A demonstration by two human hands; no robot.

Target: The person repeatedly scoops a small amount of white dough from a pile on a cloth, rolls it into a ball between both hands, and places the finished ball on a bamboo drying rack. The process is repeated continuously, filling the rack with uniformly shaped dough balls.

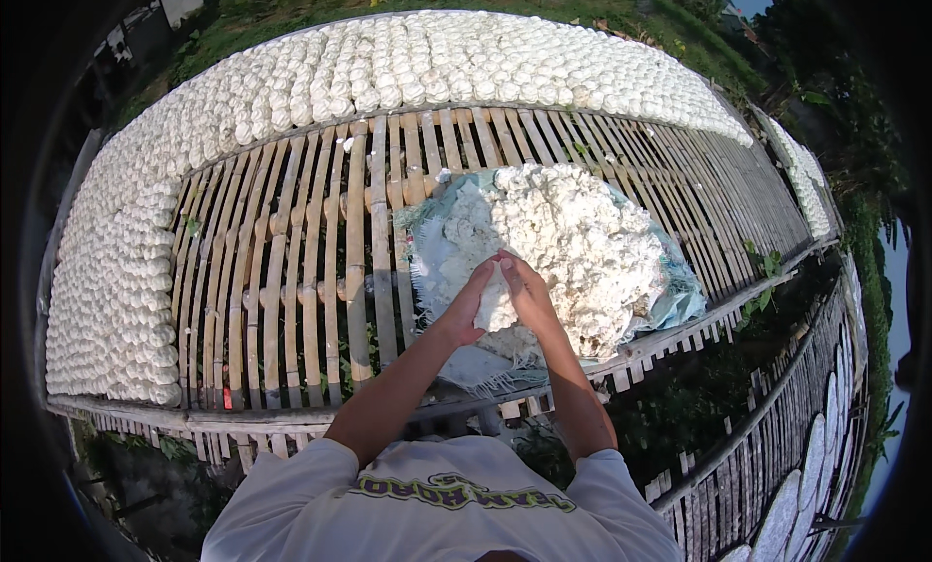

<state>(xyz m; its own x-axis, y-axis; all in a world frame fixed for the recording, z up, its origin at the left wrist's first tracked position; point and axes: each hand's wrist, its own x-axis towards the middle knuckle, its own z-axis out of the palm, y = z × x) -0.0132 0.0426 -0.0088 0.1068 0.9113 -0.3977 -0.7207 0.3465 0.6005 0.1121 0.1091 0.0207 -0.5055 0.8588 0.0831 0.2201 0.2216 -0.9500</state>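
A heap of moist, crumbly white pulp [573, 242] lies on a frayed blue-green woven sack [684, 290], spread over a slatted bamboo rack. Over the near left part of the heap my two hands are cupped together, fingertips meeting. My left hand [470, 303] curves round one side of a white lump [495, 310] of the pulp, and my right hand [527, 292] closes round the other side. The fingers partly hide the lump, so its full shape does not show. Many rounded white lumps [398, 67] stand in close rows along the rack's far and left sides.
Bare bamboo slats [301, 261] with gaps lie left of the sack. The rack's front rail [243, 418] runs close before my body. At the lower right, another slatted rack [738, 446] has flat whitish oval pieces [791, 504] beside it. Grass and trees surround the racks.
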